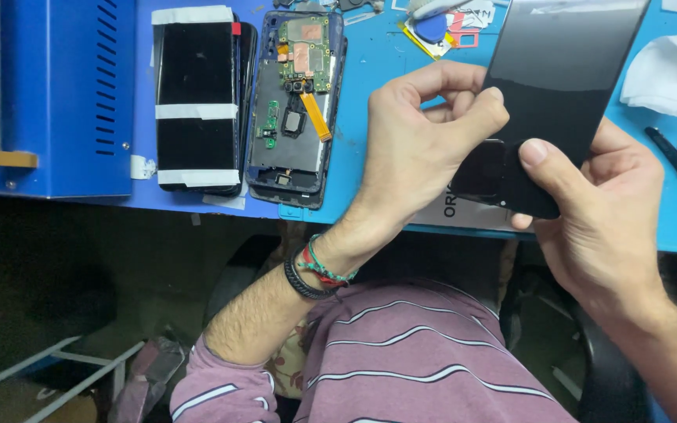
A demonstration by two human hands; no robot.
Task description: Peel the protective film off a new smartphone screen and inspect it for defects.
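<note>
A: Where is the black panel [558,70] held?
B: Right of the opened phone [295,102], its lower end pinched by right hand [597,211]; a film tab is gripped by left hand [417,149] fingertips [491,98].

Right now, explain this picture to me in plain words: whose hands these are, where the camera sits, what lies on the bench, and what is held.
The one picture comes from a camera worn on a person's head, looking down. Both hands are that person's own. The left hand and right hand together hold a thin black glossy panel, pinching its lower end. On the blue work mat lie an opened phone with green circuit boards and a black screen crossed by white tape strips. A blue metal box stands to the left, and a white crumpled wipe to the right.
</note>
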